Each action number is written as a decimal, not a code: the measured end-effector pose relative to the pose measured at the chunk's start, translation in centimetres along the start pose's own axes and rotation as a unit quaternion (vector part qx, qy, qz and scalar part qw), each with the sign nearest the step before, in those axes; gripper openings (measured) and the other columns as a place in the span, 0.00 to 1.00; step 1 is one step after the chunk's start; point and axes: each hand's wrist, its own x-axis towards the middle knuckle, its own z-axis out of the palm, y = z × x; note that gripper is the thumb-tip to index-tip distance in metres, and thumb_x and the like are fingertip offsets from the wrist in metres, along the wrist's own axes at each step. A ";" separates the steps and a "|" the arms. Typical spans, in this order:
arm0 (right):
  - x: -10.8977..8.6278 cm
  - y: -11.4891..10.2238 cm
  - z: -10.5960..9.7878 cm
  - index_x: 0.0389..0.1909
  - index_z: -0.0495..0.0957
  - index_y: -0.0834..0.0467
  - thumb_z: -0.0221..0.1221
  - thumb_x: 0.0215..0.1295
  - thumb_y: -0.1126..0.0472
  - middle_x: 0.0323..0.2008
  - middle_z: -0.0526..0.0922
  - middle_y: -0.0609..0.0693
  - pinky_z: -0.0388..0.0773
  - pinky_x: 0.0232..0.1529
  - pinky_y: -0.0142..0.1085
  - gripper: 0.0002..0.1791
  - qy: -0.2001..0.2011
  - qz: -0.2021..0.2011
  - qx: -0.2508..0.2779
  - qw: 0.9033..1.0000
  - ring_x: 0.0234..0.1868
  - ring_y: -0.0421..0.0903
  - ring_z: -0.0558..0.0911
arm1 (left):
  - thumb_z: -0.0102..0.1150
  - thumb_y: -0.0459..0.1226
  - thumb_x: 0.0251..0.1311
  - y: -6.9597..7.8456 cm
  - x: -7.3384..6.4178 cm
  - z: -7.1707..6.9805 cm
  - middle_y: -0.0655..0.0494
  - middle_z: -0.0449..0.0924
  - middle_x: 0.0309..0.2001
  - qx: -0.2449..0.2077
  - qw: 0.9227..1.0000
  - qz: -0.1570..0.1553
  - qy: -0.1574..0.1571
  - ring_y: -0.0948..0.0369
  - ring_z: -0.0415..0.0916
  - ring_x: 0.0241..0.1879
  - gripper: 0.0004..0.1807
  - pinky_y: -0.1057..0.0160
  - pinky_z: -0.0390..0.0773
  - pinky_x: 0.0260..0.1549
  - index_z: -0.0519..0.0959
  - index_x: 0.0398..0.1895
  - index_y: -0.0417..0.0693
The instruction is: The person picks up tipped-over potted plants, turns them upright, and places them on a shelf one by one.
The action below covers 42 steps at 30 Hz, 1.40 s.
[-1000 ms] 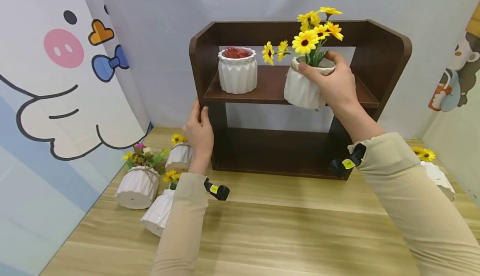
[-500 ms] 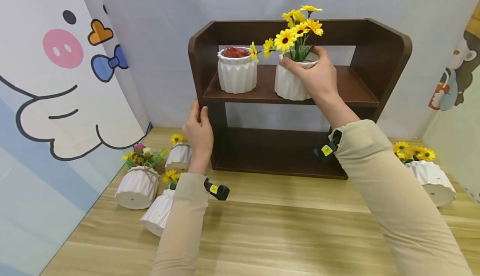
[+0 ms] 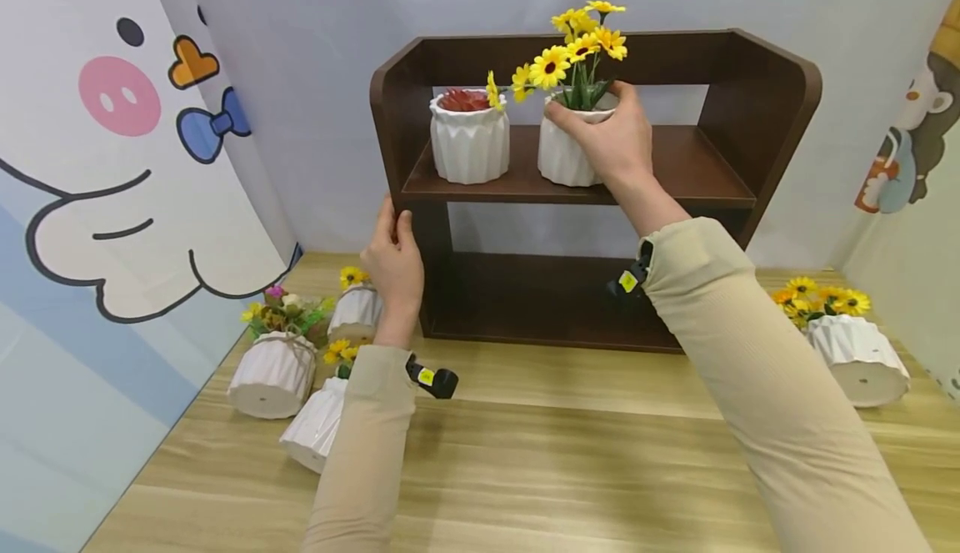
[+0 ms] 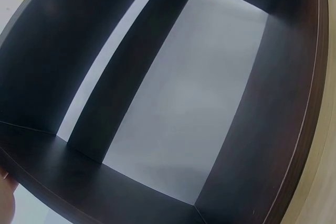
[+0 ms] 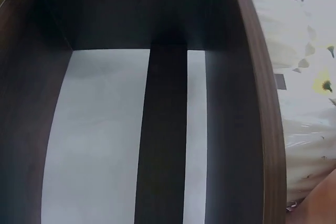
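Sliding left and back since approx 1 sec ago, the white sunflower pot [image 3: 566, 157] is no longer tilting out past the shelf edge; it's sitting upright over the upper shelf [image 3: 697, 161], just right of the white succulent pot [image 3: 470, 148]. On the head cam I'm seeing the R hand [image 3: 618, 136] gripping the pot's rim, thumb in front and fingers at the back, so it's closed only to the rim's width. Can't tell for sure if the pot's base is bearing full wt on the board. Its yellow flowers [image 3: 551, 67] are leaning L, one bloom overlapping the succulent pot's rim. L hand [image 3: 395, 265] is reaching up to the L side of the dark brown shelf unit [image 3: 780, 111], visible fingers fairly straight and touching the panel, w/ no pot in it. Mixed-flower pot [image 3: 272, 374] is lying tipped on the table [image 3: 540, 470] at far L, a yellow-flower pot [image 3: 318, 424] lying near it, partly hidden by the L sleeve [image 3: 367, 453]; another pot [image 3: 855, 357] is lying out R. On the L wrist cam I'm getting mostly dark boards, w/ a bit of hand showing at the L edge. On the R wrist cam white pots are showing washed-out past the board edge, part of the hand filling the lower R corner; can't tell its grip there.
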 end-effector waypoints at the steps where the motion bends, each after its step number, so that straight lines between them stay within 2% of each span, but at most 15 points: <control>1: 0.0 0.0 0.2 0.68 0.50 0.52 0.60 0.42 0.30 0.63 0.62 0.51 0.68 0.53 0.38 0.55 0.001 -0.001 -0.002 1.000 0.54 0.44 0.70 | 0.49 0.43 0.64 0.0 0.0 0.0 0.46 0.82 0.41 0.000 1.000 0.000 0.000 0.51 0.80 0.29 0.18 0.55 0.77 0.29 0.75 0.55 0.48; 6: 0.2 0.0 1.1 0.69 0.47 0.54 0.59 0.43 0.30 0.67 0.56 0.49 0.62 0.61 0.36 0.57 0.011 0.002 -0.007 1.000 0.64 0.43 0.61 | 0.50 0.41 0.63 0.1 -0.2 0.1 0.46 0.82 0.43 -0.002 1.000 -0.004 -0.002 0.51 0.80 0.30 0.18 0.54 0.77 0.31 0.75 0.55 0.49; 16: 0.8 0.0 0.9 0.69 0.44 0.53 0.59 0.44 0.30 0.68 0.54 0.49 0.58 0.63 0.35 0.57 0.016 0.013 -0.005 1.000 0.66 0.41 0.59 | 0.50 0.41 0.64 0.6 -0.1 0.5 0.47 0.81 0.45 -0.008 1.000 -0.002 -0.009 0.52 0.81 0.34 0.18 0.55 0.78 0.33 0.75 0.55 0.48; 27: 0.4 -0.2 0.7 0.70 0.30 0.45 0.59 0.40 0.27 0.71 0.44 0.48 0.55 0.65 0.37 0.64 -0.030 0.046 0.020 0.998 0.69 0.41 0.51 | 0.50 0.42 0.63 0.3 -0.1 0.3 0.47 0.81 0.45 -0.008 1.000 -0.007 0.000 0.51 0.81 0.36 0.18 0.54 0.78 0.34 0.75 0.55 0.48; 31: -0.1 0.1 0.5 0.70 0.38 0.49 0.58 0.42 0.28 0.69 0.51 0.50 0.59 0.63 0.36 0.60 -0.029 0.032 0.017 0.999 0.66 0.41 0.58 | 0.51 0.41 0.63 0.3 -0.1 0.2 0.47 0.81 0.45 -0.005 1.000 -0.006 0.000 0.52 0.81 0.35 0.18 0.55 0.78 0.34 0.76 0.54 0.48; 35: -0.7 0.2 0.3 0.68 0.45 0.51 0.55 0.48 0.30 0.65 0.58 0.50 0.62 0.60 0.35 0.52 -0.025 0.021 0.021 0.999 0.62 0.42 0.63 | 0.51 0.41 0.63 0.1 -0.1 0.2 0.47 0.81 0.45 -0.002 1.000 -0.006 0.004 0.51 0.81 0.34 0.18 0.55 0.78 0.34 0.76 0.54 0.48; 42: -1.5 0.4 0.0 0.66 0.52 0.55 0.53 0.57 0.37 0.64 0.60 0.50 0.64 0.59 0.33 0.42 -0.008 0.006 0.038 0.999 0.62 0.40 0.63 | 0.50 0.42 0.63 -0.1 0.0 0.2 0.48 0.80 0.47 -0.001 1.000 -0.014 0.001 0.52 0.81 0.38 0.19 0.55 0.78 0.36 0.75 0.55 0.48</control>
